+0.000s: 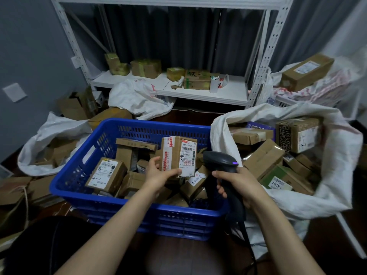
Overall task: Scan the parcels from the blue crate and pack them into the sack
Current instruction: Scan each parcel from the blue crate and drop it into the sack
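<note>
A labelled parcel (178, 155) is held upright over the blue crate (178, 215), black scanner (220, 161) beside it, white sack (341, 175) open.

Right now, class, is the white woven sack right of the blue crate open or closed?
Open: the white woven sack gapes wide, showing brown cardboard parcels inside.

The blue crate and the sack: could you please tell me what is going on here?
A person is scanning parcels. The left hand holds a small labelled box upright above the blue crate, while the right hand grips a black scanner next to it, purple light on. More boxes lie in the crate, and the open white sack to the right already holds several.
</note>
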